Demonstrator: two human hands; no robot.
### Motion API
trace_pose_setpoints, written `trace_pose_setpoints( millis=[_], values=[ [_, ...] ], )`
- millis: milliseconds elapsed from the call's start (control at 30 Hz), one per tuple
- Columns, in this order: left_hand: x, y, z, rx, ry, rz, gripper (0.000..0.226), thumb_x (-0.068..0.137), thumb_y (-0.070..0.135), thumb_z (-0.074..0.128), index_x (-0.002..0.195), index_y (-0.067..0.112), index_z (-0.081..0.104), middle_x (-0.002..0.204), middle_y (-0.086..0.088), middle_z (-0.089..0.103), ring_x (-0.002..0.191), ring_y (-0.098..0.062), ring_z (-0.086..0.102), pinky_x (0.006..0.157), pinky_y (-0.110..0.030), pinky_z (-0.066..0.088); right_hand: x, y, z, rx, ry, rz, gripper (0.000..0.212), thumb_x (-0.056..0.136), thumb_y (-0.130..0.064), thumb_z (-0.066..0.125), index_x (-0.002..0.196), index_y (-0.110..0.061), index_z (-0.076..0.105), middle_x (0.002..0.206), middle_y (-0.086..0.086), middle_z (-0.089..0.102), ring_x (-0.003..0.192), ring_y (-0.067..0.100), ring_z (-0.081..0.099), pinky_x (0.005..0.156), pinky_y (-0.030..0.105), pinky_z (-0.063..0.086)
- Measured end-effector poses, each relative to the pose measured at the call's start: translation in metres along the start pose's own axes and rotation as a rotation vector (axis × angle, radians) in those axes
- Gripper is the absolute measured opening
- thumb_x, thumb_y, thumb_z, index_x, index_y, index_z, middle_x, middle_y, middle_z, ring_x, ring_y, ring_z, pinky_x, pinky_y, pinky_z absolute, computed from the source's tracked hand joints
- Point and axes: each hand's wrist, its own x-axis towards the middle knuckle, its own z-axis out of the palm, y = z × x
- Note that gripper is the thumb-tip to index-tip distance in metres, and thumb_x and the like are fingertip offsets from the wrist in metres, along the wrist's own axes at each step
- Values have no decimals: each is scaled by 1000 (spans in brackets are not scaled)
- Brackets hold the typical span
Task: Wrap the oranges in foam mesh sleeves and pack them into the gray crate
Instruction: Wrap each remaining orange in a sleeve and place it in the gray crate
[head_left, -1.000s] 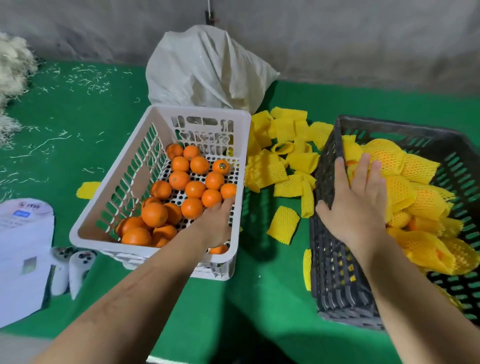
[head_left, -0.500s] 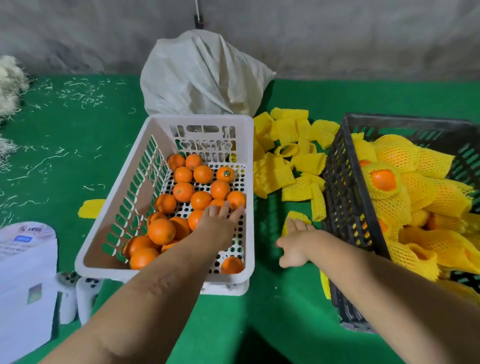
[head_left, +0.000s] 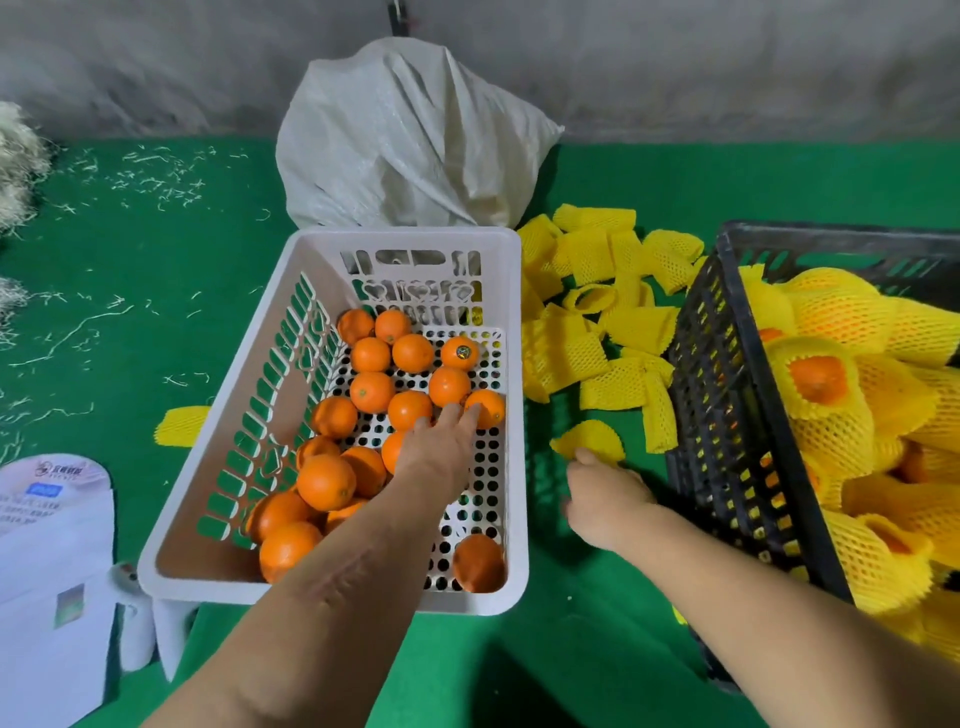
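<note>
Several bare oranges lie in the white basket (head_left: 260, 415). My left hand (head_left: 439, 447) reaches into it with straight fingers, and the fingertips touch one orange (head_left: 488, 408) by the right wall. My right hand (head_left: 605, 493) is low on the green table between the basket and the gray crate (head_left: 727, 415). Its fingers are curled and it pinches the near edge of a loose yellow foam sleeve (head_left: 589, 439) that lies flat. The crate at the right holds several sleeved oranges (head_left: 818, 382).
A pile of yellow foam sleeves (head_left: 597, 312) lies behind my right hand, and one stray sleeve (head_left: 182, 426) lies left of the basket. A white sack (head_left: 405, 140) stands at the back. White papers (head_left: 52, 571) lie at the front left.
My right hand left the gray crate, swung down to the table and closed on the loose sleeve. My left hand slid forward in the basket to the orange by the right wall.
</note>
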Motion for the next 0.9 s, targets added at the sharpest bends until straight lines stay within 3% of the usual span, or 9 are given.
trace_pose_setpoints(
  millis=[100,200,300,400,533,633,733,800,900],
  values=[
    [-2,1,6,111,54,10,94,93,12,70,163,29,9,151,-12,26,137,-38,38,108,-45,44,-6,-16,-15,313,261,-16,33,103,-28,52,126,-7,63,141,5,53,119,30,61,96,38,51],
    [-3,-6,1,48,-42,-22,91,92,7,74,159,27,17,157,-12,34,146,-40,38,114,-46,45,-17,-26,-23,607,532,-62,25,101,-22,60,119,-11,73,122,1,68,108,22,66,93,37,54],
    [-11,-2,-7,57,-53,7,86,88,37,80,152,26,24,148,-5,49,144,-38,39,113,-49,41,-37,-35,-23,1048,661,-23,17,96,-19,69,110,-21,78,106,-14,74,98,1,68,88,21,52],
    [-23,2,-18,-171,-114,-49,97,80,66,68,153,22,24,138,-9,57,137,-38,45,104,-50,45,-56,-48,-16,1467,686,117,18,92,-14,74,94,-31,74,88,-20,75,89,-4,69,76,11,50],
    [-54,-22,-41,-641,0,-40,87,85,61,66,157,28,30,130,-9,63,109,-29,65,82,-39,54,-75,-54,-14,1557,627,113,35,92,-5,66,98,-40,63,95,-12,73,90,3,70,80,22,57],
    [-91,-25,-45,-968,212,98,40,91,54,71,124,42,53,119,13,65,101,-6,65,77,-25,51,-87,-56,-18,1686,600,105,30,100,-10,54,94,-36,69,88,-11,77,80,5,72,72,25,58],
    [-124,-1,-42,-1142,478,187,59,83,47,84,129,46,47,123,16,47,107,9,53,80,-13,48,-98,-63,-20,1772,519,113,27,103,-11,48,97,-20,73,87,6,76,78,17,68,70,32,59],
    [-140,21,-38,-1176,607,259,65,79,41,87,130,46,46,124,13,42,112,12,48,84,-10,49,-104,-67,-19,1719,509,86,26,103,-10,47,97,-17,71,91,15,73,82,26,67,80,47,62],
    [-153,42,-36,-1256,637,314,62,85,26,87,132,35,48,127,5,52,112,-8,60,90,-32,58,-113,-63,-21,1732,526,108,26,104,-11,43,101,-19,68,99,16,72,87,34,67,81,48,61]
  ],
)
